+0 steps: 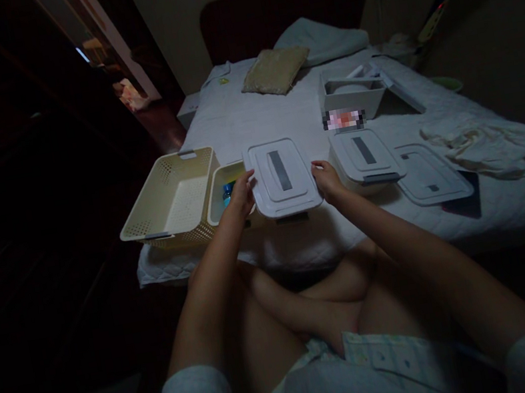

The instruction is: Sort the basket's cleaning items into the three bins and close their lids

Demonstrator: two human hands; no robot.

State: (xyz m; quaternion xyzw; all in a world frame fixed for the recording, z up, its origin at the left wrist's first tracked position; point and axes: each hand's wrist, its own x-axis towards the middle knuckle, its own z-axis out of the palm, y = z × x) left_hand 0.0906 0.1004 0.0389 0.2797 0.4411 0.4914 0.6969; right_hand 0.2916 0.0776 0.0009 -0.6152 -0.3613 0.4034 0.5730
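Between my two hands is a white box lid with a grey strip along its middle. My left hand grips its left edge, and my right hand pinches the right edge. Left of the lid, partly hidden by it and my left hand, stands a small cream bin with a blue-capped bottle inside. A large cream basket with perforated walls sits farther left. Close to my right hand is a lidded white storage box with a grey latch.
Another white lid lies on the right, over a dark flat item. Crumpled cloth is beyond it. Farther back on the bed are an open white box, a beige pillow and a pale blanket.
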